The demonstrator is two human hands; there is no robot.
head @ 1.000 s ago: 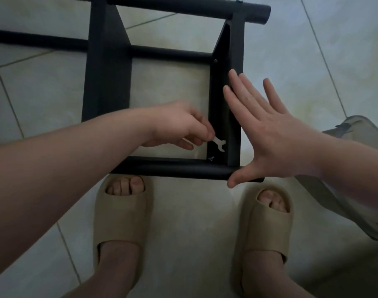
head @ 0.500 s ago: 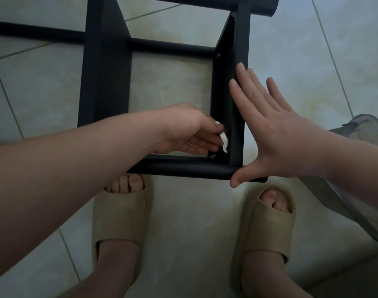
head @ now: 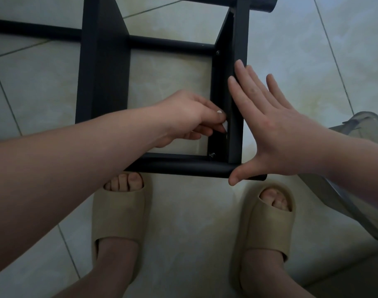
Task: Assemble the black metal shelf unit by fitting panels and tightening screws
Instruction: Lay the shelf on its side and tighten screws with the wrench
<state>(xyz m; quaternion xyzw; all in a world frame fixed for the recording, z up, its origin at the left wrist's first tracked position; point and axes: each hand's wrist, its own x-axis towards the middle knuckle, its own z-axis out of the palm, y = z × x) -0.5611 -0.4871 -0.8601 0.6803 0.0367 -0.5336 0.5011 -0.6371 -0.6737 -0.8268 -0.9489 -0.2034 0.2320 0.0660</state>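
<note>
Two hands on the black shelf frame (head: 173, 166) — left hand (head: 190, 117) pinching a white wrench (head: 224, 125), screw (head: 212, 155) near its fingertips, right hand (head: 276, 134) flat, fingers straight, against the panel (head: 240, 39).

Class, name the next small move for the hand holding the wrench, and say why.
Probably bring the wrench onto the nearer screw: the left hand pinches it just short of that screw, while the open right hand braces the panel.

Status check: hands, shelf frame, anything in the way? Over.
Left hand pinching small white wrench, not yet on lower corner screw. Right hand flat against black side panel. Nothing blocking the screw.
</note>
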